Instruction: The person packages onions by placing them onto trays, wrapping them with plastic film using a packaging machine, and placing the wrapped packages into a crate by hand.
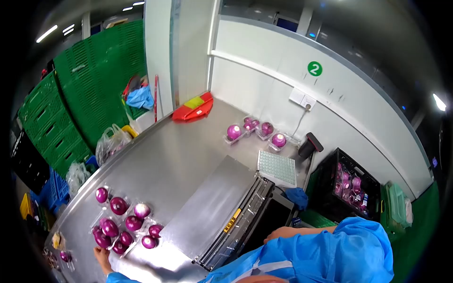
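My left hand is at the lower left, its fingers closed on the near edge of a clear tray of red onions. Around it lie several more clear trays with purple-red onions, grouped on the steel table. My right hand lies near the right side of the wrapping machine, and its fingers are mostly hidden. A yellow label sits on the machine's long bar.
Trayed onions stand by the back wall, near a white gridded pad and a dark scanner-like device. A red bag lies in the far corner. At right is a black crate of packed onions; green crates stand left.
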The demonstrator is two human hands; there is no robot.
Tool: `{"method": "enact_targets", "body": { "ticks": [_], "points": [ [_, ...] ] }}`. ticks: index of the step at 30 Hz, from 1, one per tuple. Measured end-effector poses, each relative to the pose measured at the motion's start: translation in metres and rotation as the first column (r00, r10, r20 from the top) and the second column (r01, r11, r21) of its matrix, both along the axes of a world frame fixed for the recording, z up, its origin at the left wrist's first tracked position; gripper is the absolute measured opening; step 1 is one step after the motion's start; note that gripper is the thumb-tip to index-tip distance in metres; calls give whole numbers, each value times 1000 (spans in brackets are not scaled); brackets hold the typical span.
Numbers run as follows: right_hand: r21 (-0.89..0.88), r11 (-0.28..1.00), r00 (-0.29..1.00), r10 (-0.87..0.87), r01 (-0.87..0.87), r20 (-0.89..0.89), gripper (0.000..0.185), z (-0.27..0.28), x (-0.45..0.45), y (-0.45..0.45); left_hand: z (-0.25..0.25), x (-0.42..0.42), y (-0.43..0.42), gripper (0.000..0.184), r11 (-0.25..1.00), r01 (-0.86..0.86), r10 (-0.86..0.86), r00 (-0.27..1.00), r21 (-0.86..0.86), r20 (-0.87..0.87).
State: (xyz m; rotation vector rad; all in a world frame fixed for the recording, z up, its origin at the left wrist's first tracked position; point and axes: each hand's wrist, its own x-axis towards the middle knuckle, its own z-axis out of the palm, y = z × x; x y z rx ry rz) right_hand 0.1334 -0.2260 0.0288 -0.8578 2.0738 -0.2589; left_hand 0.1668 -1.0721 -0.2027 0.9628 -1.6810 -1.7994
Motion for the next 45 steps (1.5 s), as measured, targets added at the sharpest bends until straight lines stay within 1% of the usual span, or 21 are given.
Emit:
{"method": "enact_targets", "body": {
  "ticks": [1, 4, 7, 8, 11, 14, 16, 17, 18, 21, 23, 26, 28, 34, 39, 41, 44, 45],
  "points": [
    [4, 1000, 1000, -1, 1, -7, 40, 1, 0, -1, 0, -10, 2, 19, 999, -7, 7, 1000, -40, -5],
    [5, 1000, 1000, 2, -2, -22, 40, 0, -3, -4, 16, -11, 9, 20, 1000, 26, -26, 998, 5, 56],
    [-62, 998, 999, -6, 3, -39, 35, 8, 0, -7, 31, -19, 15, 17, 995, 31, -33, 999, 94, 22],
    [-91, 996, 999, -11, 7, -49, 33, 12, -1, -7, 34, -26, 24, 14, 987, 3, 7, 998, 160, -67],
    [-38, 999, 997, 1, -3, -74, 32, 12, 0, -8, 57, -32, 40, 14, 968, 46, -25, 996, 246, -87],
    [-16, 1000, 997, 5, -6, -81, 33, 18, 2, -6, 51, -34, 40, 16, 939, 20, 30, 990, 342, -141],
    [-51, 998, 995, -50, 46, -90, 34, -7, 6, 9, 42, -38, 39, 20, 877, 34, 21, 994, 479, -109],
    [-71, 995, 993, -74, 67, -93, 34, -16, 8, 15, 34, -37, 36, 22, 839, 35, 18, 996, 542, -92],
    [-80, 996, 994, -56, 48, -98, 34, -13, 8, 18, 11, -38, 24, 27, 822, 28, 42, 993, 569, -110],
    [-82, 997, 994, -18, 9, -110, 35, 5, 9, 24, 10, -25, 37, 22, 760, 92, -13, 992, 643, -127],
    [-53, 999, 993, -18, 12, -121, 35, 17, 11, 28, 21, -18, 54, 21, 743, 105, -20, 991, 661, -135],
    [-139, 990, 988, -34, 13, -150, 34, 0, 15, 46, 48, -13, 92, 21, 739, 121, -10, 986, 663, -168],
    [-144, 989, 989, -44, 23, -142, 33, -7, 16, 54, 63, -5, 118, 21, 734, 132, 0, 981, 666, -194],
    [-171, 985, 988, -41, 15, -152, 31, -23, 15, 75, 137, 10, 231, 23, 702, 186, -4, 966, 687, -259],
    [-209, 978, 982, -32, -7, -186, 29, -42, 14, 94, 167, 24, 308, 25, 650, 213, -15, 963, 729, -267],
    [-196, 980, 977, -23, -19, -210, 28, -39, 13, 101, 175, 31, 331, 27, 632, 218, -17, 963, 743, -268],
    [-298, 951, 967, 3, -80, -253, 27, -41, 11, 123, 179, 57, 355, 29, 606, 202, 13, 965, 770, -263],
    [-312, 944, 967, 26, -107, -254, 27, -43, 13, 128, 177, 69, 355, 29, 580, 196, 29, 965, 791, -260]
  ]
}}
